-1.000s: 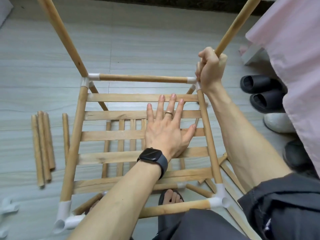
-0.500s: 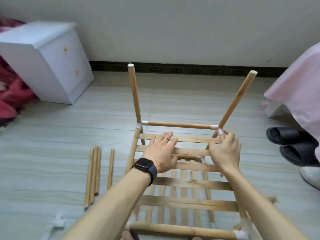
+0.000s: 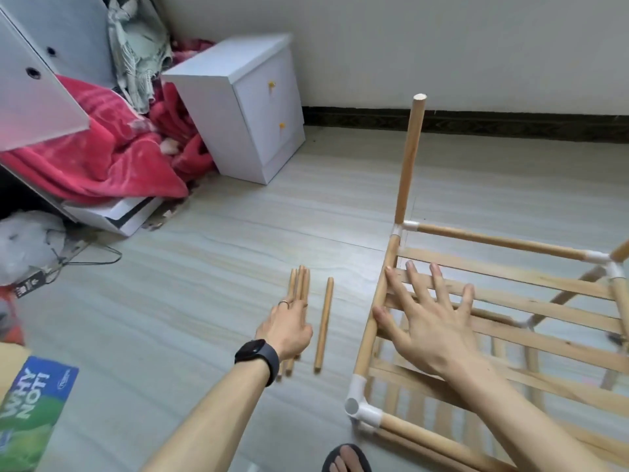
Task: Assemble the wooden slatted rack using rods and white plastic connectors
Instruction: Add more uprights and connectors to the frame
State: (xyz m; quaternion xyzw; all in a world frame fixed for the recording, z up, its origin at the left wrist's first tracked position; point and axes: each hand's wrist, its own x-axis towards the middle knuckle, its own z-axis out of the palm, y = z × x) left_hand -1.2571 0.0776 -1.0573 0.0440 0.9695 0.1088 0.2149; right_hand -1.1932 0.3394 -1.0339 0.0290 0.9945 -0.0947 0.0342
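Observation:
The wooden slatted rack (image 3: 503, 294) stands on the floor at the right, its rods joined by white plastic connectors (image 3: 400, 229). One upright rod (image 3: 410, 158) rises from the far left corner. An open connector socket (image 3: 354, 405) sits at the near left corner. My right hand (image 3: 429, 321) lies flat with spread fingers on the slats by the left side rod. My left hand (image 3: 287, 327), with a ring and a black watch, reaches down onto a bundle of loose rods (image 3: 299, 287) on the floor; its fingers are straight. A single loose rod (image 3: 323, 323) lies beside them.
A white bedside cabinet (image 3: 245, 107) stands at the back, with a red blanket (image 3: 102, 158) and white panels at the left. A printed carton (image 3: 30, 413) lies at the near left. My sandalled foot (image 3: 347, 459) shows at the bottom. Grey floor (image 3: 204, 301) surrounds the rods.
The view swung left. My left hand left the slats and moved to the loose rods on the floor. My right hand let go of the far right corner and now rests on the slats.

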